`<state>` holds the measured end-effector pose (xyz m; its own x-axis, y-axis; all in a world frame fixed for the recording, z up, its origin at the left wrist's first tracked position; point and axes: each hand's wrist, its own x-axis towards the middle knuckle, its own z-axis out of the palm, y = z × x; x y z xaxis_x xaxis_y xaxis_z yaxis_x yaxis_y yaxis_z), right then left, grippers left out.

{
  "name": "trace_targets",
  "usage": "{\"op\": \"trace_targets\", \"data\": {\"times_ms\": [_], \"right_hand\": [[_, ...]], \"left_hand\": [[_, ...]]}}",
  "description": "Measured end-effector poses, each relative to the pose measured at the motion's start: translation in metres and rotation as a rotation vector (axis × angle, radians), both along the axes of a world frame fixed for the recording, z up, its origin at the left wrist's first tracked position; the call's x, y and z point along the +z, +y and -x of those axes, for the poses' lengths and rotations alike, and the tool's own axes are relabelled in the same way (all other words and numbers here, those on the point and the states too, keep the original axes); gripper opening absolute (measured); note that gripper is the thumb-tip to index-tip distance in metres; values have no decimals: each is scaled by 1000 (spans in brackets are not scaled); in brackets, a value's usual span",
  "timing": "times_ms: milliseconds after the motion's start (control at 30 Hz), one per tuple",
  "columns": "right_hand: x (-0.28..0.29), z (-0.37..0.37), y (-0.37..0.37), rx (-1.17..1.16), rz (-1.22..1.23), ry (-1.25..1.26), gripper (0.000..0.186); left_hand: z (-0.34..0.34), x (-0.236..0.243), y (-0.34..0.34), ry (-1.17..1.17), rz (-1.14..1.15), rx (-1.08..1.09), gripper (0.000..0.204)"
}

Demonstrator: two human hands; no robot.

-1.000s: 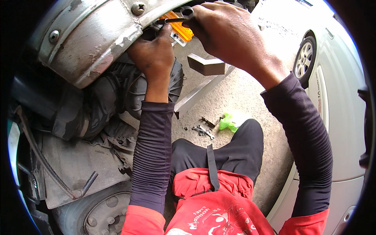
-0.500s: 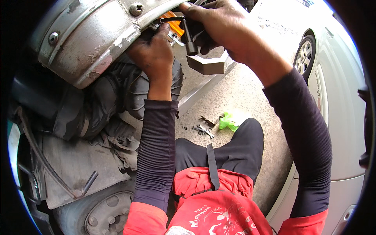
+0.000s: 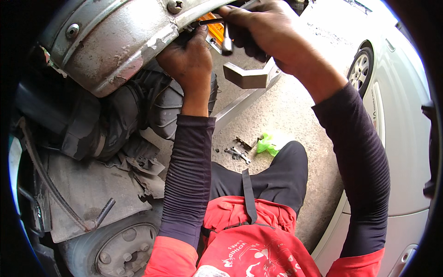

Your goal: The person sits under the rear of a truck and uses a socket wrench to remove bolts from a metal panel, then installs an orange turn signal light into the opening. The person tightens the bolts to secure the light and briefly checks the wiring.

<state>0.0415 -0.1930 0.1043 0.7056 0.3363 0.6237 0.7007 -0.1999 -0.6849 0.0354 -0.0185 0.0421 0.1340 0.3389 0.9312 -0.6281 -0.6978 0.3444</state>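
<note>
Two bare hands in dark sleeves work at the right edge of one scuffed silver body panel [image 3: 108,51], which carries two visible fasteners [image 3: 175,6]. One bent metal wrench [image 3: 226,40] is at that edge, its dark arm ending by the left thumb and its socket end hanging down. The left hand [image 3: 188,62] has its thumb raised against the wrench's tip; its other fingers are hidden, so I cannot tell their state. The right hand [image 3: 272,34] has its thumb stretched out and its fingers curled just beside the wrench (whether they pinch it, I cannot tell). Behind is one orange part [image 3: 216,31]; below, one angled metal bracket [image 3: 247,76]. On the floor [image 3: 318,189] lie one green bag [image 3: 267,145] and some small metal tools [image 3: 241,155], too small to count.
</note>
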Motion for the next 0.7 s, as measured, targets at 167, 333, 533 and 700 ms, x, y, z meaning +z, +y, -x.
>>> {"op": "trace_targets", "data": {"times_ms": [167, 333, 533, 700], "right_hand": [[6, 25, 1, 104, -210, 398, 32], [-9, 15, -21, -206, 197, -762, 29], [-4, -7, 5, 120, -146, 207, 33], [-2, 7, -18, -314, 86, -978, 30]], "left_hand": [[-10, -9, 11, 75, 213, -134, 26], [-4, -3, -3, 66, 252, -198, 29], [-2, 2, -7, -59, 185, -92, 29], [-4, -5, 3, 52, 173, -36, 26]]}}
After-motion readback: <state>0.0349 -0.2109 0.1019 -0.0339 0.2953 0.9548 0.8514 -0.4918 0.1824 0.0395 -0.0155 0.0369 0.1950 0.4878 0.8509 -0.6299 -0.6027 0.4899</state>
